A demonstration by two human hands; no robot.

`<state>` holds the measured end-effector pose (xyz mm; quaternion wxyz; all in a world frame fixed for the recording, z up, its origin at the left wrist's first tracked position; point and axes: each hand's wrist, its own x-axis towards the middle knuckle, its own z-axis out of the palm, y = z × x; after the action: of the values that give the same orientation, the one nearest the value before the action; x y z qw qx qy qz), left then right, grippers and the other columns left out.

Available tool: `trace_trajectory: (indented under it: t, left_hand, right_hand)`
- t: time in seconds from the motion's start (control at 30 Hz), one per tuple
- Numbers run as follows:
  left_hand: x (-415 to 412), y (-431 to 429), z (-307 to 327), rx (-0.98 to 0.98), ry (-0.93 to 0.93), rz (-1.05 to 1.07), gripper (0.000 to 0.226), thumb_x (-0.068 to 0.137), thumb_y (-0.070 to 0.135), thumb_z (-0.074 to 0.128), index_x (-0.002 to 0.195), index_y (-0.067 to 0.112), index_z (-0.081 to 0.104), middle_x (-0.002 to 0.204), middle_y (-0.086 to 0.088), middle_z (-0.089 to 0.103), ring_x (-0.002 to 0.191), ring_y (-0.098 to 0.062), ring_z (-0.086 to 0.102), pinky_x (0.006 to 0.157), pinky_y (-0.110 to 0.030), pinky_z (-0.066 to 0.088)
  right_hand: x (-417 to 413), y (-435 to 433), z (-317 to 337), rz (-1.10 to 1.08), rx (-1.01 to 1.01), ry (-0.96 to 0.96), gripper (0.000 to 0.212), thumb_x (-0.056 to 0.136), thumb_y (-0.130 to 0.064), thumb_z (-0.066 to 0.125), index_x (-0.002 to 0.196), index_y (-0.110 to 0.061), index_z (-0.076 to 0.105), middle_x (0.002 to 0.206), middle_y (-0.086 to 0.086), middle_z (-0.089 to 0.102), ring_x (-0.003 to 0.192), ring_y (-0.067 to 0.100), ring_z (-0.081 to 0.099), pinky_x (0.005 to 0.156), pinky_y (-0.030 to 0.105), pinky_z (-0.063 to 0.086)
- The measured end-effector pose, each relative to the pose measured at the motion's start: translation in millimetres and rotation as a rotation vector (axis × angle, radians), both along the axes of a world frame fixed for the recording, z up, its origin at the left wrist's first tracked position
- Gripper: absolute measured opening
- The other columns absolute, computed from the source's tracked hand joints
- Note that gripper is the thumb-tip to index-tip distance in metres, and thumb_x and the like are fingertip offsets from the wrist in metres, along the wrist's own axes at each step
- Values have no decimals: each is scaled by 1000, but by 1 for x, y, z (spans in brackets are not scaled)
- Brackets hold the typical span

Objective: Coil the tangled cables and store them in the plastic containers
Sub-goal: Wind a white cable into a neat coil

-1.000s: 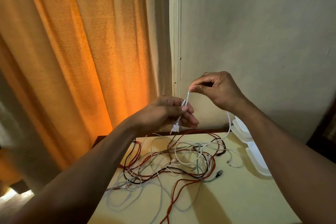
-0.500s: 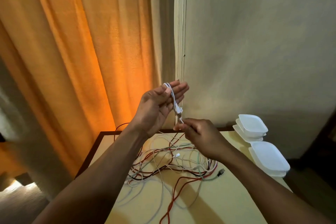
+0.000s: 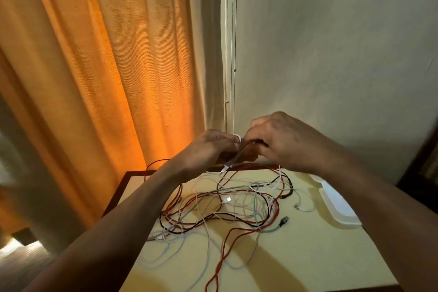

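Gripping a white cable (image 3: 238,138) in both hands just above the far edge of the tangle (image 3: 227,204), with left hand (image 3: 208,147) curled round a small loop of it and right hand (image 3: 282,140) pinching the strand right beside that loop, knuckles nearly touching. Below the hands, plug end (image 3: 224,169) dangling just over the tangle's far side. Changed since 0.5 s ago: then left hand raised and flat with the cable draped over its fingers, right hand lower, near the plug; now both lowered, level and closed together. Changed too since 1 s ago, from a short taut stretch between 2 separated hands to a tight turn. Probably means 1 wrap laid on the left fingers and another being fed, so coiling of this first cable under way but barely begun. Hard to trace the rest of the white strand; seemingly trailing back down into the tangle, so snagging likely ahead. Spread on the cream table (image 3: 308,256), red, black, white and greenish cables knotted together, none coiled. Off to the right of the tangle, white plastic containers (image 3: 339,206), partly hidden behind the right forearm, contents impossible to tell. Beyond and left of the tangle, orange curtain (image 3: 94,78).
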<state>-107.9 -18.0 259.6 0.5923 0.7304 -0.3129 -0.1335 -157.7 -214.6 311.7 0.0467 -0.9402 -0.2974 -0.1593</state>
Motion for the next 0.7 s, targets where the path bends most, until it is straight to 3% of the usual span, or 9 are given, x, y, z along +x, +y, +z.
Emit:
trace_trajectory:
  t: [0.1, 0.2, 0.27, 0.43, 0.53, 0.6, 0.7]
  left_hand:
    - [-5, 5, 6, 32, 92, -99, 38, 95, 8, 45, 119, -16, 63, 119, -32, 69, 121, -43, 64, 114, -65, 38]
    - [-9, 8, 8, 11, 145, -196, 36, 97, 1, 40, 122, -13, 62, 121, -29, 70, 122, -42, 64, 115, -60, 40]
    - [-11, 8, 6, -39, 181, -249, 38, 101, 8, 38, 120, -15, 61, 120, -32, 69, 121, -46, 63, 114, -61, 40]
    - [-25, 4, 10, -343, 323, -319, 56, 101, 31, 33, 122, -10, 64, 121, -31, 69, 122, -44, 63, 107, -44, 50]
    - [-22, 1, 12, -512, 345, -303, 61, 99, 34, 33, 127, -12, 62, 128, -34, 63, 129, -45, 58, 113, -46, 46]
    - [-21, -2, 9, -588, 348, -265, 63, 99, 33, 31, 132, -14, 57, 133, -34, 60, 132, -44, 56, 116, -47, 42]
    - [-19, -5, 4, -719, 363, -189, 61, 100, 30, 28, 136, -13, 52, 137, -32, 59, 135, -41, 55, 117, -45, 40]
  right_hand:
    - [9, -7, 17, 65, 45, 41, 9, 92, -23, 73, 99, -24, 79, 84, -16, 63, 77, 0, 58, 71, 23, 48]
    - [18, -16, 33, 114, 205, 68, 7, 85, -20, 80, 91, -24, 80, 83, -18, 68, 77, -1, 65, 70, 13, 46]
    - [28, -21, 38, 123, 370, 93, 9, 82, -19, 82, 90, -22, 81, 82, -16, 72, 80, 0, 68, 72, 12, 50]
    - [51, -22, 7, 74, 744, 287, 15, 86, -28, 76, 96, -19, 80, 83, -3, 76, 70, 6, 64, 61, 22, 51]
    - [48, -13, -30, 134, 809, 391, 12, 94, -16, 67, 96, -13, 78, 77, 2, 75, 64, 12, 62, 59, 33, 51]
    - [43, -5, -52, 71, 841, 434, 26, 99, -2, 57, 84, -11, 76, 64, -3, 70, 55, 9, 57, 57, 31, 47]
    - [34, 8, -72, 27, 872, 519, 30, 104, -13, 53, 81, -4, 71, 58, 3, 62, 50, 13, 51, 54, 28, 42]
